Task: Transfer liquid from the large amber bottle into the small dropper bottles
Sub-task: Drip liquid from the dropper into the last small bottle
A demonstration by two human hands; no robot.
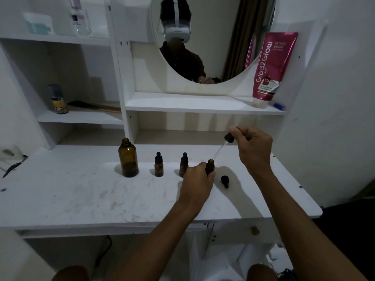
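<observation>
The large amber bottle [128,159] stands uncapped on the white tabletop [81,195], with dark liquid low inside. To its right stand two small capped dropper bottles [158,165] [183,164]. My left hand [196,184] grips a third small amber bottle [209,166], which is open. My right hand [253,148] pinches the black bulb of a long glass dropper [222,148], held slanted with its tip at the mouth of that small bottle. A small black dropper cap [225,181] lies on the table just right of my left hand.
A pink lotion tube [272,67] leans on the shelf beside a round mirror [203,37]. A spray can [58,100] and a comb sit in the left cubby. A clear bottle and a box stand on the top left shelf. Cables lie at the table's far left.
</observation>
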